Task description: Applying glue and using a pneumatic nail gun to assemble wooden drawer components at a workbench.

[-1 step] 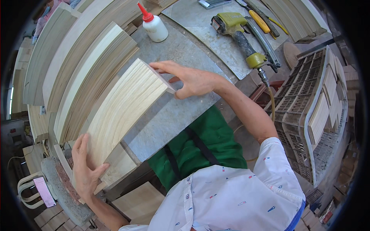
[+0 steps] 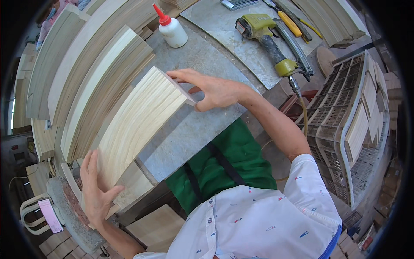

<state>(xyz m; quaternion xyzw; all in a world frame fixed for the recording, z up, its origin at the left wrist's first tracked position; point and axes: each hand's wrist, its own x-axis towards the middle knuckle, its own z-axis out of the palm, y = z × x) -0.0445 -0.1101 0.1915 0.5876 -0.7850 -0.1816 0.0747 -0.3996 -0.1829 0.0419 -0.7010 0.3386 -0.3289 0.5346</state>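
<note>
A pale wooden board (image 2: 138,116) with clear grain lies at a slant in front of me, held between my two hands. At its far right end, my right hand (image 2: 213,90) grips the end face, thumb on the near corner and fingers on the far one. My left hand (image 2: 97,185) is round the near left end, its fingers along the left side and its thumb at the right corner. Beneath the board is a grey worktop (image 2: 196,125), and a shadow falls on it along the board's right edge.
Stacked wooden boards (image 2: 108,86) stand close on the left. A white glue bottle (image 2: 174,34) with a red nozzle is beyond the board. A green nail gun (image 2: 271,45) with a hose and an orange-handled tool (image 2: 290,23) lie at the back right. A plastic crate (image 2: 332,116) holds wood pieces.
</note>
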